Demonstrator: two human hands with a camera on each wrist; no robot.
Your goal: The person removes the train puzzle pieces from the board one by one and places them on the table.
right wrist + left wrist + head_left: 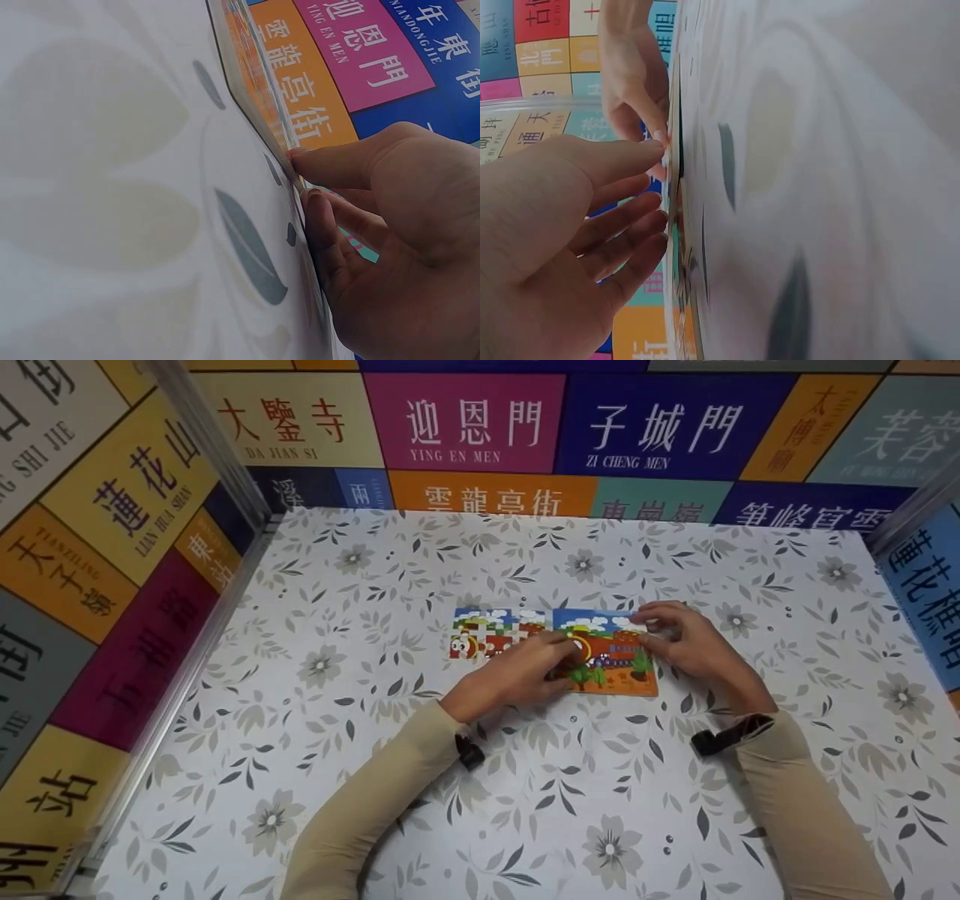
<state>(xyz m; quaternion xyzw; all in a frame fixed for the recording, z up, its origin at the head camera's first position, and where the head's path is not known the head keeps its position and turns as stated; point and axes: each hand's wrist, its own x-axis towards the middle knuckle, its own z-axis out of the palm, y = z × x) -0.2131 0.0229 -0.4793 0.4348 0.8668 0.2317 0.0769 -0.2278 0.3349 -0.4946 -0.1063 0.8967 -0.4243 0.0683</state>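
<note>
Pressing my left hand (517,675) down on the puzzle board (609,656), fingers stretched out nearly flat, tips lying on the picture near its yellow ring. Left wrist view is showing those fingers (634,225) straight and slightly spread, touching the board's face (676,225), gripping nothing.

My right hand (686,645) is working the board's right edge. Fingers are bent, thumb and forefinger meeting at the upper right corner. Right wrist view is showing two fingertips (300,161) pinching the thin edge of the board (255,82), the rest of the hand curled beside it on the table. How firmly I am clamping it, I cannot tell.

Board is lying flat on the floral tablecloth (375,607), around the middle of the table, picture side up: blue sky, white clouds, orange ground, green trees. Just beside it on the left, touching or nearly so, a second puzzle panel (487,631) is lying, its pieces showing white gaps between them.

Coloured sign panels (465,424) with Chinese characters are walling the table on three sides. Both my sleeves (375,802) are beige, with a dark strap (724,735) at each wrist.
</note>
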